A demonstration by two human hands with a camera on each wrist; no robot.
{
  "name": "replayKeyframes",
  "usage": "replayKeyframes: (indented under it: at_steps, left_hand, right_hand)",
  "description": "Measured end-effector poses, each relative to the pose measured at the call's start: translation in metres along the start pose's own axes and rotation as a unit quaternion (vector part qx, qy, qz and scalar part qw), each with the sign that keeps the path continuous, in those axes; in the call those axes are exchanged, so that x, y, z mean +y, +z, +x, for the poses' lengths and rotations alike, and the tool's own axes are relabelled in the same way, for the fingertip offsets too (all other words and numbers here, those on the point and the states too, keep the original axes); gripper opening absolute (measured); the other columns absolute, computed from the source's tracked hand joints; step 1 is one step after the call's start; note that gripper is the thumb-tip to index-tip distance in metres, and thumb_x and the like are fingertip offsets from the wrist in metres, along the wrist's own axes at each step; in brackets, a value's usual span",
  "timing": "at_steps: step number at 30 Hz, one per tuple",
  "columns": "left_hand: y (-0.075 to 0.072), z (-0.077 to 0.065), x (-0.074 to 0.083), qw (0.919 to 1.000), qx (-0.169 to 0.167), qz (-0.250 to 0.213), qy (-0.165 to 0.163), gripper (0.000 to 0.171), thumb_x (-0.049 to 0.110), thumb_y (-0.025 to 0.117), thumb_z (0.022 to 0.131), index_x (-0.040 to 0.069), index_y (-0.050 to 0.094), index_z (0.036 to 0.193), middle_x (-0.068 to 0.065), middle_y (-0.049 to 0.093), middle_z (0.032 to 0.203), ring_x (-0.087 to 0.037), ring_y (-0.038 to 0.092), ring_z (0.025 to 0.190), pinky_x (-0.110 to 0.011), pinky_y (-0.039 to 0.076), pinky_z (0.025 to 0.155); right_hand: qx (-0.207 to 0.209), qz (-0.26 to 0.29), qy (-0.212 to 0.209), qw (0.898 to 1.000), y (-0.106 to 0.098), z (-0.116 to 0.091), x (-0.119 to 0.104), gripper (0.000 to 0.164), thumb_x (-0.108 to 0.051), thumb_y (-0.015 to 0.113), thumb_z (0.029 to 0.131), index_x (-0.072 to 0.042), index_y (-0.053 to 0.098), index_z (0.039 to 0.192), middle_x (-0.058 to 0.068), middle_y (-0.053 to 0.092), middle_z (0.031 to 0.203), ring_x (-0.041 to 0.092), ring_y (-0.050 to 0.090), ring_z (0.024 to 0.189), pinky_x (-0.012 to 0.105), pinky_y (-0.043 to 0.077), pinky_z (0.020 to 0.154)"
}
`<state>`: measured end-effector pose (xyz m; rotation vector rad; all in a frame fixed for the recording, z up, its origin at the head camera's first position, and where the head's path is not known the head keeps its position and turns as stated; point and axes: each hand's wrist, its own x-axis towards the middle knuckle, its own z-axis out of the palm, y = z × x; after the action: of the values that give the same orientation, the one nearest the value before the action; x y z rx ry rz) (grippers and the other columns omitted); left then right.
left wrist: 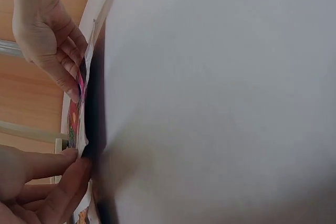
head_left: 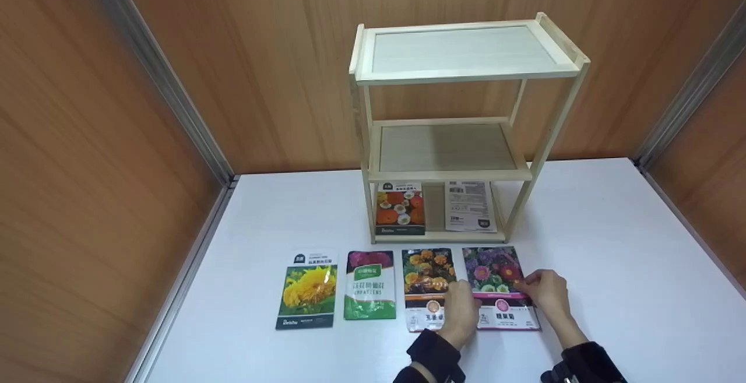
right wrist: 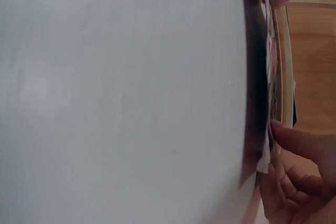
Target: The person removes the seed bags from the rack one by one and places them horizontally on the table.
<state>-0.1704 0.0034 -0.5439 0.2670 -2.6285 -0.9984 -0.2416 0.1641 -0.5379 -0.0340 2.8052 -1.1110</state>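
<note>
A seed packet printed with pink and purple flowers is at the right end of a row on the white table. My left hand pinches its left edge between thumb and fingers. On the opposite edge my right hand pinches it too. Both wrist views show the packet edge-on, with a dark shadow under it. Just left of it lies an orange-flower seed packet, partly covered by my left hand. Farther left are a green-and-white impatiens packet and a yellow-flower packet, both face up.
Behind the row stands a three-tier wooden shelf. Its bottom tier holds an orange-and-white flower packet at the left and a packet with its printed back up at the right. Wood-grain panels enclose the white table.
</note>
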Motion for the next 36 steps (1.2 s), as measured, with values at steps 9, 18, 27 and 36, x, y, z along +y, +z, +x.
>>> replayKeyframes:
  at_steps: [9, 18, 27, 36]
  left_hand:
    - [-0.001, 0.000, 0.000, 0.9994, -0.008, 0.032, 0.010, 0.017, 0.000, 0.073, 0.064, 0.004, 0.057, 0.065, -0.006, 0.053, 0.060, -0.017, 0.056, 0.056, -0.026, 0.043, 0.047]
    - [-0.012, 0.004, 0.003, 0.9996, -0.022, 0.016, -0.003, 0.012, 0.000, 0.071, 0.066, 0.003, 0.059, 0.064, -0.005, 0.055, 0.058, -0.015, 0.056, 0.054, -0.026, 0.042, 0.045]
    - [-0.040, 0.012, -0.003, 0.9975, -0.043, 0.055, 0.011, 0.016, 0.011, 0.073, 0.068, 0.007, 0.059, 0.061, -0.002, 0.058, 0.059, -0.013, 0.055, 0.053, -0.025, 0.041, 0.041]
    - [-0.070, 0.038, -0.016, 0.9960, -0.089, -0.009, -0.011, 0.041, 0.004, 0.067, 0.073, 0.013, 0.035, 0.049, 0.008, 0.029, 0.043, -0.005, 0.028, 0.037, -0.018, 0.022, 0.033]
  right_hand:
    - [0.003, -0.016, 0.002, 1.000, 0.002, 0.000, -0.001, 0.024, -0.013, 0.070, 0.072, 0.007, 0.057, 0.074, 0.011, 0.057, 0.065, 0.019, 0.052, 0.056, 0.027, 0.042, 0.046]
    - [0.008, -0.028, -0.018, 0.999, -0.002, -0.008, -0.007, 0.032, -0.021, 0.065, 0.079, 0.010, 0.056, 0.084, 0.012, 0.057, 0.067, 0.019, 0.051, 0.057, 0.028, 0.040, 0.046]
    - [0.025, -0.036, -0.101, 0.994, -0.002, -0.016, -0.031, 0.023, -0.010, 0.065, 0.078, 0.009, 0.057, 0.087, 0.010, 0.059, 0.071, 0.021, 0.055, 0.061, 0.029, 0.044, 0.049]
    - [-0.022, -0.022, -0.138, 0.990, 0.007, -0.015, -0.067, 0.030, -0.008, 0.066, 0.077, 0.011, 0.055, 0.097, 0.015, 0.059, 0.082, 0.027, 0.057, 0.076, 0.038, 0.048, 0.067]
